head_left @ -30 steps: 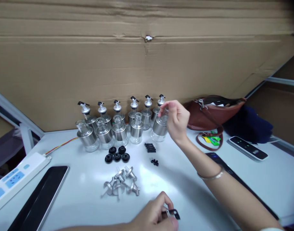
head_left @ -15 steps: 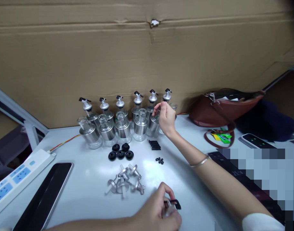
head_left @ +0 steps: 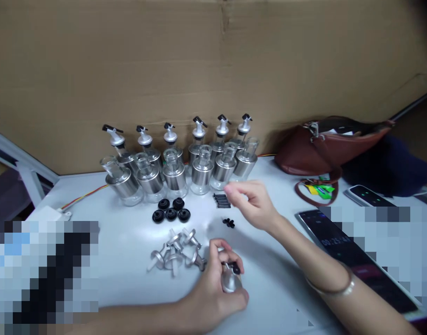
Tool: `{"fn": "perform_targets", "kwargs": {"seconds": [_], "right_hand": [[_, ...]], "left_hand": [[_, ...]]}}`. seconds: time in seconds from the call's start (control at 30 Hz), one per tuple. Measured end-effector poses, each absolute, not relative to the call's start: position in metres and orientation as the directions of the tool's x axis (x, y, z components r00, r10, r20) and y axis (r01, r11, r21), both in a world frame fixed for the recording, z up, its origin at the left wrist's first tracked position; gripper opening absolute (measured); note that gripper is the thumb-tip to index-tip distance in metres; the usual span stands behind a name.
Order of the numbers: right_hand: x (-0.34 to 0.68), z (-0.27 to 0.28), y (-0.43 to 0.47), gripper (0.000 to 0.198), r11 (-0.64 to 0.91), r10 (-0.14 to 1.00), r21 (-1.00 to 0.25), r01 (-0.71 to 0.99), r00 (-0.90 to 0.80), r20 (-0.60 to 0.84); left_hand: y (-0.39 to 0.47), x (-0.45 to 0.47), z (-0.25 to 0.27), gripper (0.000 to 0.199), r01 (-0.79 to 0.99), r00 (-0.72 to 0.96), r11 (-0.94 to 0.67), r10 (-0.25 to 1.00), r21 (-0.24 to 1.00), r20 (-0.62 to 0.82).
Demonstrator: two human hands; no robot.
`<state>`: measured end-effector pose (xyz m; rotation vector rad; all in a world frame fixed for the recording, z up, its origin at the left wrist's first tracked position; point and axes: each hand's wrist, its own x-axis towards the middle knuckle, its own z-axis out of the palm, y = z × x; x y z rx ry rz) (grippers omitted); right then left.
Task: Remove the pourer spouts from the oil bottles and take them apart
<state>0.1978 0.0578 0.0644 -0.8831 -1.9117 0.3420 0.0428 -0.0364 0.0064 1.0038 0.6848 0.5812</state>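
Note:
My left hand (head_left: 222,284) is closed around a silver pourer spout (head_left: 231,278) with a black lever, low over the table's front middle. My right hand (head_left: 253,202) is closed, thumb against curled fingers, beside several black pins (head_left: 221,200). Anything between its fingertips is hidden. Small black rings (head_left: 229,223) lie just below it. To the left are several black stoppers (head_left: 171,214) and a loose heap of silver pourer spouts (head_left: 173,256). Behind them stands a front row of open glass bottles (head_left: 202,174) with metal bands.
Bottles fitted with pourers (head_left: 170,135) form the back row before a cardboard wall (head_left: 146,56). A brown handbag (head_left: 325,153) sits at right, near a phone showing a timer (head_left: 339,237). A power strip (head_left: 47,214) lies at left.
My right hand has come down and toward me from the bottles to beside the black pins. My left hand has lifted the pourer slightly, farther from the front edge. The view has shifted slightly.

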Motion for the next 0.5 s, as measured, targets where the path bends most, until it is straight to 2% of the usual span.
{"fn": "perform_targets", "kwargs": {"seconds": [0.07,0.1,0.17,0.2,0.27,0.37,0.5], "right_hand": [[0.199,0.058,0.043,0.053,0.530,0.835,-0.757,0.381,-0.390,0.389],[0.201,0.055,0.038,0.051,0.399,0.859,-0.852,0.339,-0.465,0.217],[0.205,0.052,0.033,0.042,0.137,0.787,-0.955,0.261,-0.615,-0.055],[0.208,0.052,0.032,0.035,0.081,0.733,-0.968,0.237,-0.673,-0.104],[0.211,0.053,0.032,0.027,0.101,0.656,-0.971,0.216,-0.749,-0.098],[0.213,0.056,0.030,0.027,0.212,0.601,-0.954,0.214,-0.798,-0.046],[0.210,0.060,0.025,0.023,0.269,0.607,-0.930,0.252,-0.793,-0.039]], "left_hand": [[-0.036,0.041,0.009,0.050,-0.133,0.675,0.432,0.699,0.892,-0.237],[-0.035,0.040,0.010,0.051,-0.140,0.682,0.441,0.692,0.886,-0.236],[-0.033,0.040,0.013,0.052,-0.170,0.689,0.479,0.683,0.861,-0.244],[-0.032,0.040,0.013,0.051,-0.188,0.691,0.505,0.678,0.843,-0.252],[-0.031,0.040,0.009,0.048,-0.234,0.689,0.545,0.677,0.805,-0.258],[-0.031,0.041,-0.003,0.042,-0.313,0.692,0.557,0.689,0.769,-0.217],[-0.030,0.044,-0.013,0.028,-0.346,0.724,0.537,0.674,0.769,-0.145]]}}
